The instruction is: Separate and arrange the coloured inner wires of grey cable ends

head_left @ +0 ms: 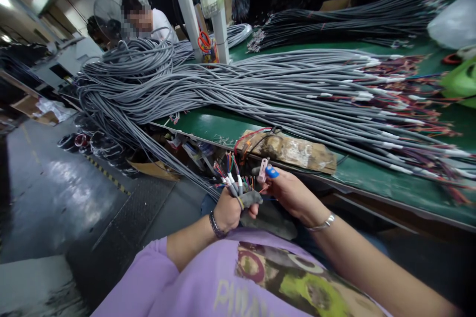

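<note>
On green bench, grey cables, background fan

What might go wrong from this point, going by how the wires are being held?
The colored wires fan out close together above the left hand, so they might tangle or be mixed up. The small pink piece sits at the fingertips of the right hand and could slip. The grey cables trail down from the pile, so their weight may tug at the held ends.
</note>
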Tool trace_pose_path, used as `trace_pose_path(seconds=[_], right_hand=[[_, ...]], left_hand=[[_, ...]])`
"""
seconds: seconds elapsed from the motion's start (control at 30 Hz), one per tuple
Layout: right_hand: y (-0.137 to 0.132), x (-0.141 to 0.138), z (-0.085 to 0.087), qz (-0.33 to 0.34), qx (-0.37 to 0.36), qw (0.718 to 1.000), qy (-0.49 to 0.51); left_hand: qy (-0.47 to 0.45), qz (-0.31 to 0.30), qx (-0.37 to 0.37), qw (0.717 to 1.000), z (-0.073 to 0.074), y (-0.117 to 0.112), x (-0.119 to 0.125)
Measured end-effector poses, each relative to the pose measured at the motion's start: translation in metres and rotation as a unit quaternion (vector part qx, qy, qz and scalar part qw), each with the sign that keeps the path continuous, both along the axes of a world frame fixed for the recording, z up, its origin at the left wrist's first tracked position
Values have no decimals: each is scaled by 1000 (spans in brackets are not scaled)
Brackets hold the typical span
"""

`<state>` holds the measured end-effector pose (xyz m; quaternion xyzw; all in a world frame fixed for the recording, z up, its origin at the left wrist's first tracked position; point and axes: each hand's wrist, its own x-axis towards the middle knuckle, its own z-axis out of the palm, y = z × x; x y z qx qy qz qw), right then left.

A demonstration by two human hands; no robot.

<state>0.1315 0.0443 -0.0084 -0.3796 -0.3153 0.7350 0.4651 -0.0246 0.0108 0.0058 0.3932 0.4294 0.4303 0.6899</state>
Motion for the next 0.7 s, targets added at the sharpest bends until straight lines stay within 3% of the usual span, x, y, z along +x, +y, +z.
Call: trace_pose_path(seconds=[0.17,0.23,0.4,0.7], right_hand=[[-3,-7,-4,-135,73,982,-107],[-3,-8,-6,-124,68,985,-94],[1,-11,-4,-19,10,998,59],[3,-15,-6,-44,-21,988,143]], left_hand=[[7,-1,-7,1000,1,4,5],[3,-4,-3,1000,0,6,6],[8,-13,-16,1000,2,7,8],[18,-17,-5,1000,-4,7,11]])
